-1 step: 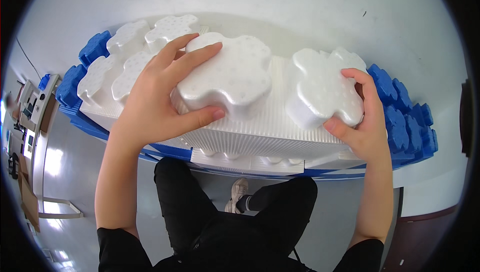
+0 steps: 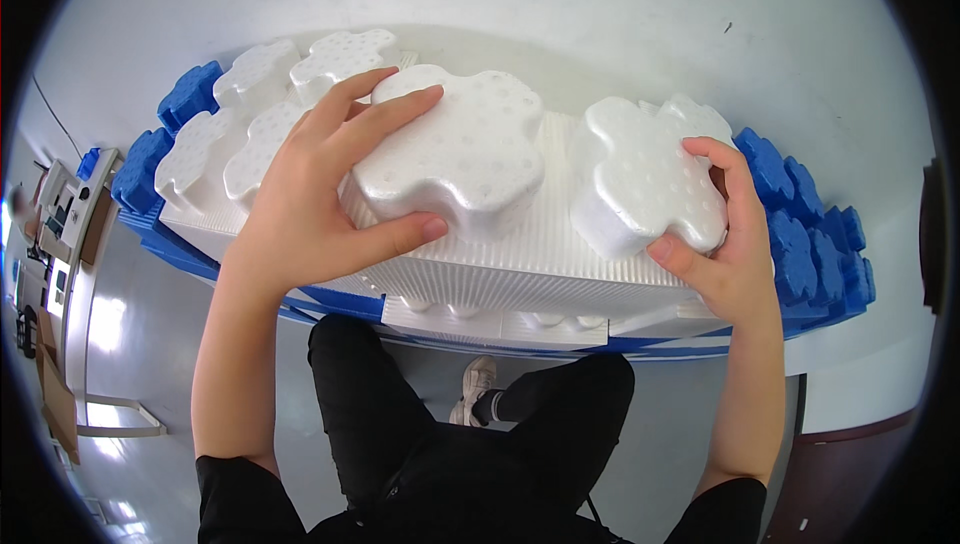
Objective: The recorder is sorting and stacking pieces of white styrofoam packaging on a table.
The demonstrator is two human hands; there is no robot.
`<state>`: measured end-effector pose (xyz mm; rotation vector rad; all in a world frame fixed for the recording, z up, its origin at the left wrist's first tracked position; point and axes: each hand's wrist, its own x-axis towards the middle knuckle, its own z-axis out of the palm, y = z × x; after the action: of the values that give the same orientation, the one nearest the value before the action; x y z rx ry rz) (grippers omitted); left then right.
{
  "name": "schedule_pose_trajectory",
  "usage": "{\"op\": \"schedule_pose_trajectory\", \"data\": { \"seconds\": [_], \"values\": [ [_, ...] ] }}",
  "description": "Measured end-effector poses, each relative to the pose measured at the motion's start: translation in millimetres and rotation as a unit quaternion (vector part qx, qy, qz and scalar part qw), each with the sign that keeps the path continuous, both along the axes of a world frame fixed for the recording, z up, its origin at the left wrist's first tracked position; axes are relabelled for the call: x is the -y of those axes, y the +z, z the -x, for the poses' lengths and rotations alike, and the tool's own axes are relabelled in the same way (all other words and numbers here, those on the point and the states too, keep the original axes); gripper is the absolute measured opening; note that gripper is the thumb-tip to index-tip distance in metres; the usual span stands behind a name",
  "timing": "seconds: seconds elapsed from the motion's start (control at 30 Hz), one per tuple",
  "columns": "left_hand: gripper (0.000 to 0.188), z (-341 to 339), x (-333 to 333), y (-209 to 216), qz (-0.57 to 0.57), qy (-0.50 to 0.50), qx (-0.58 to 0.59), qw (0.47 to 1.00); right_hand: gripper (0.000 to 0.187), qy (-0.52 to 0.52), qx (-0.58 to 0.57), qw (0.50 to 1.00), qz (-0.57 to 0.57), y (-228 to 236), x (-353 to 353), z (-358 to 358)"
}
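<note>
My left hand (image 2: 312,194) grips the left side of a large white lobed foam block (image 2: 455,139), fingers on its top and thumb along its near side. Round the right side of another white foam block (image 2: 650,164) my right hand (image 2: 735,234) is closed, thumb at its near edge. Both blocks are puzzle-shaped with small dimples on top. They are above a white ribbed foam base (image 2: 560,244); whether their undersides touch it cannot be told. Part of a further white piece shows behind the right block.
Several white dimpled blocks (image 2: 255,74) stand on the base's left part. Blue lobed blocks (image 2: 190,94) flank it at the left, and more blue blocks (image 2: 795,254) at the right. A pale wall (image 2: 560,4) rises behind. Far left is a cluttered table (image 2: 75,234).
</note>
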<state>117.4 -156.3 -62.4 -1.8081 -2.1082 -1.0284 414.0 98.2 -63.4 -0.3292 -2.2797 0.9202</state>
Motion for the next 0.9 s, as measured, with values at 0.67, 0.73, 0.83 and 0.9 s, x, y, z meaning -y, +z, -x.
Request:
{"op": "schedule_pose_trajectory", "data": {
  "seconds": [0.67,0.73,0.83,0.9],
  "values": [
    [0.118,15.1,1.1,-2.1,-0.005,-0.068,0.075,0.995,0.099,0.024,-0.044,0.997,0.058,-7.7,4.4,0.5],
    [0.118,16.6,1.3,-1.3,-0.004,-0.077,0.07,0.995,0.102,0.023,-0.043,0.998,0.032,-10.7,1.8,-1.2],
    [0.119,18.7,1.5,-4.1,-0.011,-0.088,0.068,0.994,0.104,0.031,-0.052,0.997,0.044,-10.1,4.8,1.1],
    [0.121,18.8,1.9,-4.9,-0.017,-0.09,0.071,0.993,0.105,0.032,-0.049,0.997,0.046,-9.9,3.8,0.7]
  ]
}}
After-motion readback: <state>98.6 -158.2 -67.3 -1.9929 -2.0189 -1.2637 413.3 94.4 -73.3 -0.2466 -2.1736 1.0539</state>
